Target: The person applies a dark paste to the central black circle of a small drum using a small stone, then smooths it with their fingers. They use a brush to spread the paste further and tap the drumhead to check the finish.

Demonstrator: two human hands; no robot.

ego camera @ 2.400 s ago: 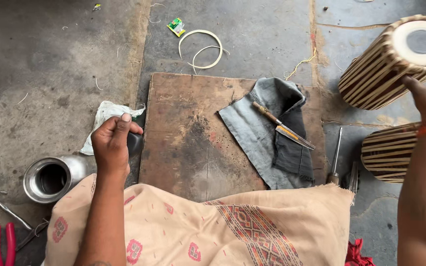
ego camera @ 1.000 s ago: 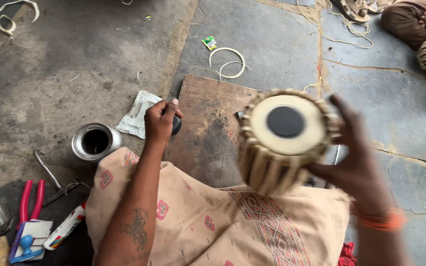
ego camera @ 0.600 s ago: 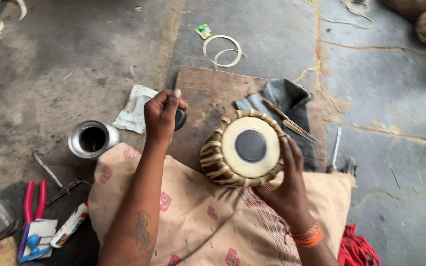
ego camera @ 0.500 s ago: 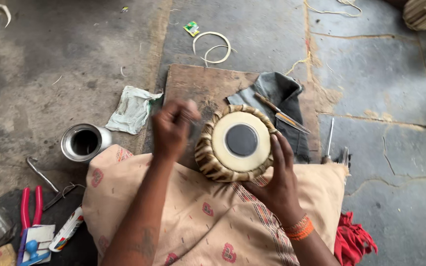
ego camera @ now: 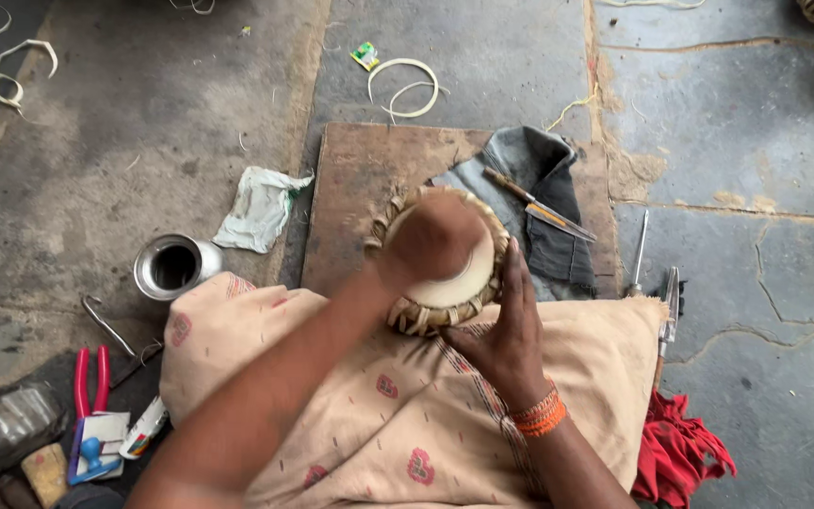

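Note:
A small hand drum (ego camera: pixel 459 287) with a pale skin head and laced straps down its sides stands upright at the near edge of a brown board (ego camera: pixel 355 198), against my cloth-covered lap (ego camera: pixel 407 415). My left hand (ego camera: pixel 431 236) lies blurred on top of the drum head, fingers curled, covering its dark centre spot. My right hand (ego camera: pixel 506 330) grips the drum's right side from below, fingers spread along the lacing. An orange thread band circles that wrist.
A grey cloth (ego camera: pixel 544 203) with a knife (ego camera: pixel 539 203) lies on the board's right. A steel cup (ego camera: pixel 173 267) and white rag (ego camera: pixel 258 207) sit left. Red pliers (ego camera: pixel 91 377) and small items lie near left, metal tools (ego camera: pixel 657 283) right, a white ring (ego camera: pixel 407 85) beyond.
My right hand brought the drum from the right and set it down at the board's near edge. My left hand left the board and moved onto the drum head.

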